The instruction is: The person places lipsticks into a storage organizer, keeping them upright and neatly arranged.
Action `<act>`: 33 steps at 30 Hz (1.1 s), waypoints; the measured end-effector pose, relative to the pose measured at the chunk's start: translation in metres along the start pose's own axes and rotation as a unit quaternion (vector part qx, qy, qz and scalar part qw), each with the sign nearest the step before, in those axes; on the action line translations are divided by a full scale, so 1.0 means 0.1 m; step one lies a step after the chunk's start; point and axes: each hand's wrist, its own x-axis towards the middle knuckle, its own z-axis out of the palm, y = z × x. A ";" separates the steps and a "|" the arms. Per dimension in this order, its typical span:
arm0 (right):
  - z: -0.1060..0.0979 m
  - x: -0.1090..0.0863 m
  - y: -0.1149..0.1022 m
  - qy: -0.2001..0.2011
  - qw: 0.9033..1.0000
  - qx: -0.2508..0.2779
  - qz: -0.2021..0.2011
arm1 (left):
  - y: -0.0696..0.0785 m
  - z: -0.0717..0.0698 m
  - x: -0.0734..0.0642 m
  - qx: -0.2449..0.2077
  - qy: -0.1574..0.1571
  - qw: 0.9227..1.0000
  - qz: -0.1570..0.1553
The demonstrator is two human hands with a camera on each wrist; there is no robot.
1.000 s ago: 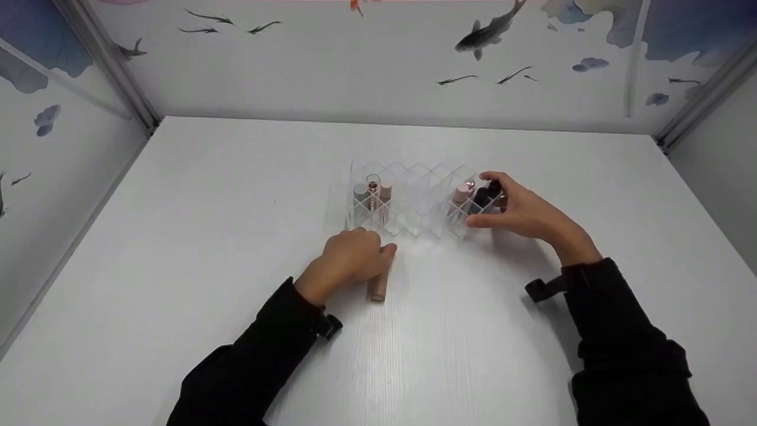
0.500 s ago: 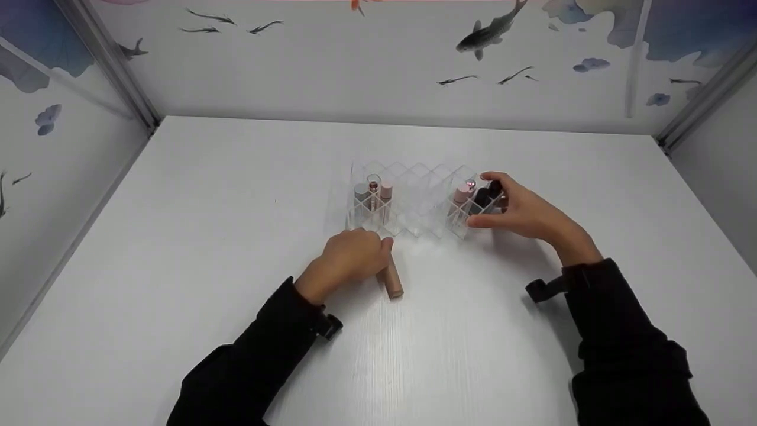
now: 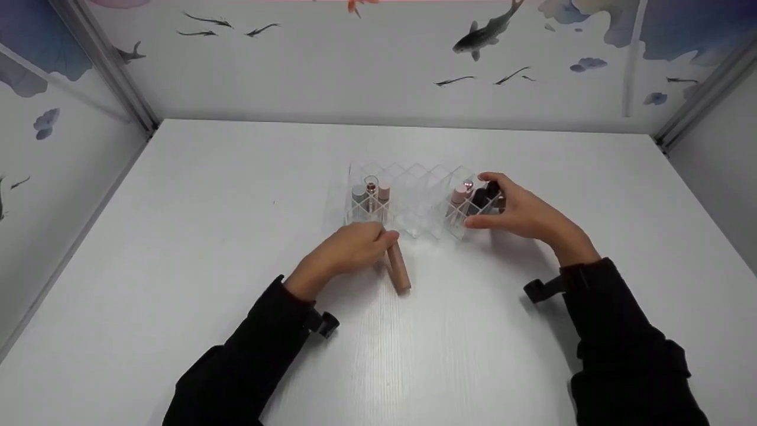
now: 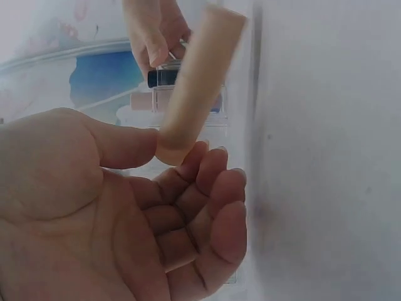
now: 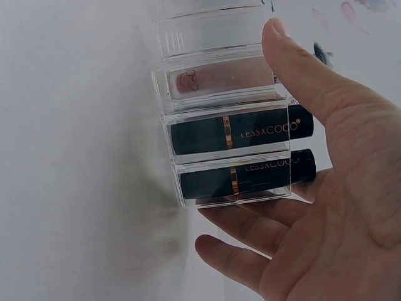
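A tan lipstick tube [image 3: 399, 269] is pinched between the thumb and index finger of my left hand [image 3: 355, 245], just in front of the clear lipstick organizer [image 3: 417, 226]. In the left wrist view the tube [image 4: 203, 81] slants up from the fingertips, the other fingers loosely curled beneath. My right hand [image 3: 532, 213] grips the organizer's right end, thumb on one side and fingers on the other. Two black lipsticks [image 5: 200, 136] and a pinkish tube [image 5: 232, 78] stand in slots there. At the organizer's left end are a grey-capped tube [image 3: 359, 194], a rose-gold one and a pink-capped tube [image 3: 384, 193].
The organizer stands on a white table [image 3: 207, 236]. White panels printed with fish [image 3: 485, 38] rise behind the table and at its sides. Several middle slots of the organizer show no tubes.
My left hand has lifted slightly toward the organizer, and the tan tube's lower end has swung to the right. The right hand keeps its grip in the same spot.
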 end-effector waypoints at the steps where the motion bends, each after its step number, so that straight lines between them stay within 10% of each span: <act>1: 0.00 0.00 0.00 0.000 1.000 0.000 0.000 | 0.00 -0.02 0.00 -0.008 0.004 1.000 0.005; 8: 0.01 0.00 0.00 -0.001 1.000 0.001 -0.006 | 0.01 -0.14 -0.03 -0.111 0.036 0.992 0.043; 18: -0.01 0.00 0.01 -0.010 1.000 0.010 -0.005 | 0.03 -0.19 -0.02 -0.243 0.121 0.954 0.131; 33: -0.01 0.01 0.00 -0.005 1.000 -0.003 -0.001 | 0.04 -0.14 0.02 -0.296 0.220 0.914 0.171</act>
